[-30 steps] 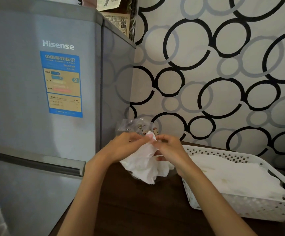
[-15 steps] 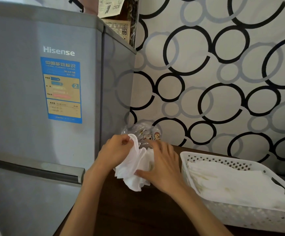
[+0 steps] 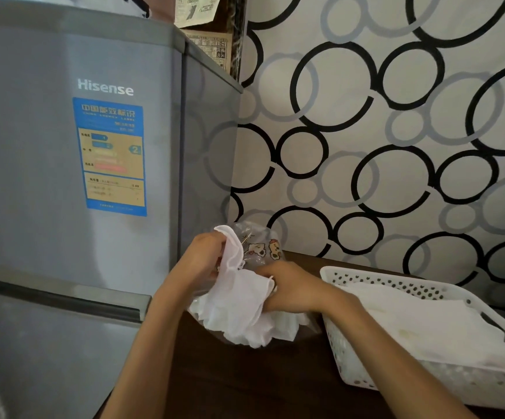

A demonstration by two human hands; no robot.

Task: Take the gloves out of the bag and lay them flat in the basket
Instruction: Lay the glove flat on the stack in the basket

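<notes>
A clear plastic bag [image 3: 260, 246] with cartoon prints stands on the dark table beside the fridge. A crumpled white glove [image 3: 239, 300] hangs in front of the bag. My left hand [image 3: 202, 255] pinches its upper cuff edge. My right hand [image 3: 293, 288] grips the glove's right side, fingers curled into the fabric. More white fabric shows low in the bag behind the glove. To the right, a white perforated basket [image 3: 396, 285] holds white gloves [image 3: 420, 325] laid flat inside.
A grey fridge [image 3: 64, 176] fills the left side, close against the bag. A circle-patterned wall [image 3: 381, 131] runs behind the table. The dark wooden table [image 3: 245, 379] extends toward me between my forearms.
My left hand has raised the glove's cuff higher. My right hand has shifted from lying over the fabric to gripping its right side, spreading the glove wider.
</notes>
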